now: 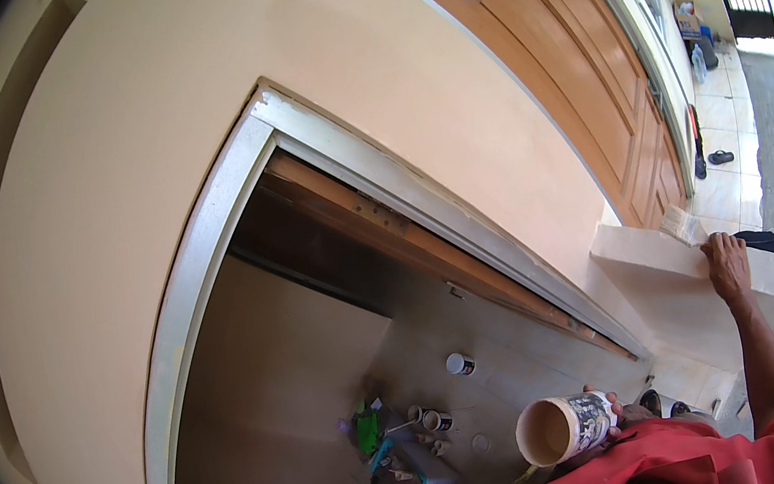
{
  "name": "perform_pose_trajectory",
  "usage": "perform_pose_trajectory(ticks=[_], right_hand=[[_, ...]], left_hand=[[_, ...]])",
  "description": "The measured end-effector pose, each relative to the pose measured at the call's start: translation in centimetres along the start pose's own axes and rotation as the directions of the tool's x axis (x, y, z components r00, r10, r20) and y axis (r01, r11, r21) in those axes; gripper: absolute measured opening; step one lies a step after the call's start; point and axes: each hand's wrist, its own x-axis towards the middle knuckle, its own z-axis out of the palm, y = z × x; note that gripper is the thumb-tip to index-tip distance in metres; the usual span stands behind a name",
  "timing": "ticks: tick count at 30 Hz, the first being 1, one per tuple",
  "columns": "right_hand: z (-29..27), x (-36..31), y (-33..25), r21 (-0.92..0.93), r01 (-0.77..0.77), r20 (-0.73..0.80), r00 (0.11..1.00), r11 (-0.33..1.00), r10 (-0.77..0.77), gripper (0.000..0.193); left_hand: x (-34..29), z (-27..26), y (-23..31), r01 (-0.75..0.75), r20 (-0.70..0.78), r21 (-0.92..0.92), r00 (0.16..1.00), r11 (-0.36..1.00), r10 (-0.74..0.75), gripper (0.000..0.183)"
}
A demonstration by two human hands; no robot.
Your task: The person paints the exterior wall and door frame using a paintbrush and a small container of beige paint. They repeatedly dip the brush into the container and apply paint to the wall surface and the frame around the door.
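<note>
R hand (pixel 729 267) is out at the far R, arm stretched over the low ledge (pixel 650 253), fingers curled in w/ little gap, pinching what looks like a pale flat brush (pixel 681 226); grip detail too small to tell. Brush sits at the ledge's far top edge, prob touching it, can't be sure. L hand (pixel 615 403) is near, mostly hidden behind the can (pixel 589 421); the fingertips showing wrap its R side, so fingers closed round it approx to the can's width. Can is tilted, mouth facing L, inside stained peachy-brown; can't tell how much is left in it.

Progress, as far as I can judge: painting looks part done. Big wall (pixel 83 239) on the L has an even peach colour, save a darker patch up top, poss damp or a diff coat. Ledge is paler than the wall in places, esp its top & R end, so prob needs more coverage there; can't tell wet from dry. Metal door frame (pixel 176 346) has scuffs/smears, maybe clean-up left. Wooden door (pixel 568 41) at the far side looks finished. White pot (pixel 460 364) & open bin (pixel 414 476) are on the floor inside the doorway, well apart from both hands
</note>
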Motion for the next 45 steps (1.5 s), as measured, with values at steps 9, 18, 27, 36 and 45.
perform_pose_trajectory(ticks=[9,18,27,36,45], right_hand=[[-0.1,-0.1,-0.1,-0.037,0.001,0.043,0.999,0.999,0.0,0.019],[-0.4,0.1,2.5,-0.082,-0.053,0.109,0.992,0.995,0.062,0.022],[-0.1,1.0,5.4,-0.087,-0.076,0.107,0.991,0.993,0.085,0.026],[0.6,1.6,6.5,-0.105,-0.073,0.127,0.988,0.992,0.086,0.028],[1.0,7.8,4.2,0.055,-0.145,-0.031,0.989,0.988,0.146,0.033]], left_hand=[[-0.4,-0.9,-1.5,-0.301,0.206,0.135,0.941,0.944,0.27,0.048],[-1.1,-2.6,-4.3,-0.567,0.205,0.066,0.813,0.821,0.545,0.059],[-4.0,-5.6,-3.4,-0.72,0.234,-0.055,0.664,0.692,0.71,0.051],[-7.6,-8.5,-3.4,-0.832,0.225,0.002,0.541,0.555,0.81,0.054],[-8.7,-10.1,-3.1,-0.839,0.182,0.037,0.539,0.542,0.822,0.053]])
